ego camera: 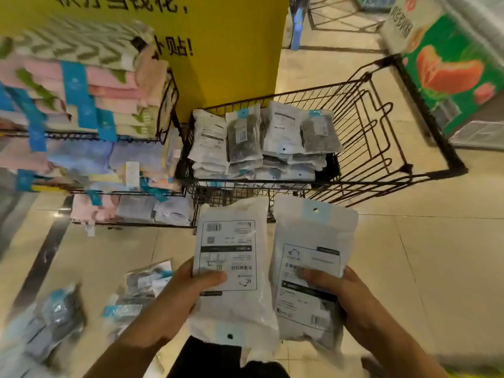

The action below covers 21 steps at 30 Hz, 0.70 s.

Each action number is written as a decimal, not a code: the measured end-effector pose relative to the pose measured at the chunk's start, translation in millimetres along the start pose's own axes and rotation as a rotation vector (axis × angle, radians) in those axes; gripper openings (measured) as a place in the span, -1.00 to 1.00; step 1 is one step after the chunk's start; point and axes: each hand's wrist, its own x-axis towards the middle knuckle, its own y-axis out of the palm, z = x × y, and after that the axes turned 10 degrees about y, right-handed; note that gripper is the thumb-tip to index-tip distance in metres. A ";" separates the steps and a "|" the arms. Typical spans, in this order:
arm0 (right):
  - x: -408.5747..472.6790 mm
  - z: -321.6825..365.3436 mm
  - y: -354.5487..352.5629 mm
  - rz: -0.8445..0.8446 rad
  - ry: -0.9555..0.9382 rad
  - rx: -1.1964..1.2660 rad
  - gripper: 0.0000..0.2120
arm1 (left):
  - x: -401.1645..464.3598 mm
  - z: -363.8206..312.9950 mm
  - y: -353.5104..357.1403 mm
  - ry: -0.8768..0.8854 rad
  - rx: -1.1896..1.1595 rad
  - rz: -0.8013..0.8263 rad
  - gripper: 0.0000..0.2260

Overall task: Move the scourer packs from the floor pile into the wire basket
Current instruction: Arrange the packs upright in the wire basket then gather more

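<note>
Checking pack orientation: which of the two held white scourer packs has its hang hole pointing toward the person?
The left hand's white pack; its hole sits at the near end.

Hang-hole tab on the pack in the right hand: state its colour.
Light blue tab, on a white pack in the right hand; head view.

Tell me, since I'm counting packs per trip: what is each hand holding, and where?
Left hand grips one pack at mid left edge; right hand grips another pack at its lower right edge.
</note>
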 end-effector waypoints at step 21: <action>300.0 241.4 77.5 -0.174 -0.005 -0.082 -0.65 | 381.4 -153.6 -64.2 -0.096 0.114 -0.381 -0.82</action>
